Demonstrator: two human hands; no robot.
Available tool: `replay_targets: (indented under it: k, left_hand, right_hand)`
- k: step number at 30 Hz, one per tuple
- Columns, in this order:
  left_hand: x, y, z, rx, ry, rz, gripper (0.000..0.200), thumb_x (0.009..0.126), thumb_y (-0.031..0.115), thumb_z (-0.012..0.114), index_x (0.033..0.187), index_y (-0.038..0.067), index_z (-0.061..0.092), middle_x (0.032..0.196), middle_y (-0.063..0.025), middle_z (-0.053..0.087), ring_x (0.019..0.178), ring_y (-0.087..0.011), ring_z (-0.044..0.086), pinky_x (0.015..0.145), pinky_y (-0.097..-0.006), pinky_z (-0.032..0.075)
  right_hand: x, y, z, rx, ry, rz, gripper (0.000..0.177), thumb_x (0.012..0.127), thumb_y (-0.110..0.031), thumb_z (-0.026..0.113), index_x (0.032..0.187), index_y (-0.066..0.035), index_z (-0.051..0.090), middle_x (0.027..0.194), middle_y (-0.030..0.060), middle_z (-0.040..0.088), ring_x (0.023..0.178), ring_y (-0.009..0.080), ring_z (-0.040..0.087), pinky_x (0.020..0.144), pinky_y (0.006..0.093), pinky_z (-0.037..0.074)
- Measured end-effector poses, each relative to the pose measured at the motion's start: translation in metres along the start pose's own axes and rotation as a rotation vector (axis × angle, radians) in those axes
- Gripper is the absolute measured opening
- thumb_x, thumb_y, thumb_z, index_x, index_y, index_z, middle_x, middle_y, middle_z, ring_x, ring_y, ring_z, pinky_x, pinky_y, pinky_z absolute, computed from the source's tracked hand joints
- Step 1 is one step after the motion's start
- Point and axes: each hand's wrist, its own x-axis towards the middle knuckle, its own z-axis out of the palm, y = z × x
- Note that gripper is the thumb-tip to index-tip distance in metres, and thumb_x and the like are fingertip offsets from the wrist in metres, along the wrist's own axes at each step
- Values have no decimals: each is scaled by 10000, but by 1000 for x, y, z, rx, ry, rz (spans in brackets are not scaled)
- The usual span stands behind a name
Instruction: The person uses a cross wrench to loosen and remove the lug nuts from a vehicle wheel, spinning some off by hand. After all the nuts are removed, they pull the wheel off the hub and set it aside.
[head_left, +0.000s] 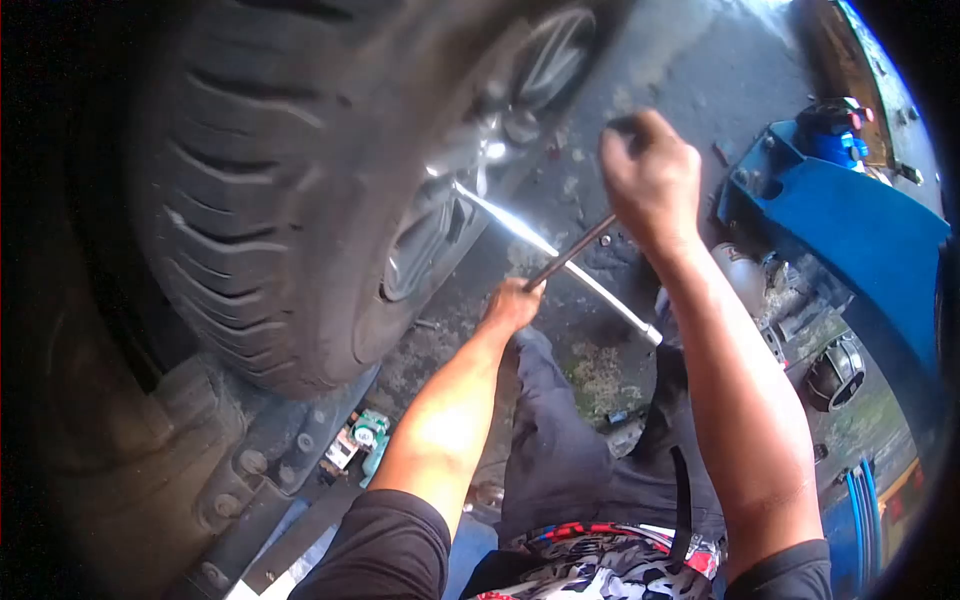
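Observation:
A four-way lug wrench (515, 226) extends from the wheel's rim (418, 245), one bright arm reaching its middle near the lug nuts. My left hand (510, 305) is closed around the lower end of its dark cross arm. At the opposite end of that arm, my right hand (652, 180) curls shut, slightly blurred, with the bar running in under its palm. The wrench's free silver end points down toward my legs. A large black tire (270, 210) with deep tread fills the left side. The socket's exact seat on the wheel is smeared by glare and blur.
A blue metal frame (840, 240) stands on the right, with blue bottles (838, 150) beyond it. Metal parts, including a round one (836, 372), lie nearby on the dark, stained floor (590, 365). Below the tire sits a green-and-white object (366, 436).

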Motion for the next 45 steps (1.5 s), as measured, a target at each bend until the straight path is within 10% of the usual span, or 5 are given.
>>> replay_targets:
  k: [3, 10, 34, 39, 45]
  left_hand:
    - [16, -9, 9, 14, 2, 74, 446, 917, 477, 577, 920, 57, 727, 980, -256, 678, 992, -407, 655, 823, -478, 504]
    - [17, 24, 39, 25, -70, 222, 432, 933, 460, 557, 929, 60, 722, 967, -251, 677, 982, -432, 640, 827, -479, 502]
    - [57, 52, 2, -170, -56, 569, 206, 801, 157, 594, 939, 29, 678, 867, -209, 689, 864, -350, 689, 734, -426, 516]
    - [106, 36, 21, 134, 274, 1144, 264, 894, 284, 611, 968, 43, 689, 939, -224, 686, 913, -387, 671, 782, -448, 501]
    - [55, 68, -14, 29, -95, 576, 536, 913, 466, 541, 873, -55, 660, 906, -292, 669, 924, -411, 664, 797, -480, 475]
  right_hand:
    - [-10, 13, -6, 449, -130, 150, 272, 863, -204, 696, 1004, 29, 707, 896, 130, 738, 830, 168, 679, 757, 303, 525]
    - [-33, 15, -44, 406, 53, 91, 188, 879, -165, 712, 956, 8, 721, 768, 23, 681, 667, 67, 590, 596, 239, 479]
    - [-37, -61, -44, 122, -33, -436, 101, 860, 1, 666, 961, 7, 662, 750, 68, 657, 628, 98, 608, 583, 233, 481]
    - [-46, -77, -36, -350, 114, -518, 180, 802, -187, 747, 925, -81, 671, 714, 84, 655, 657, 276, 658, 597, 370, 524]
    - [-33, -70, -22, -516, 363, -273, 181, 840, -282, 704, 953, -146, 664, 767, 140, 692, 725, 358, 686, 638, 455, 539]
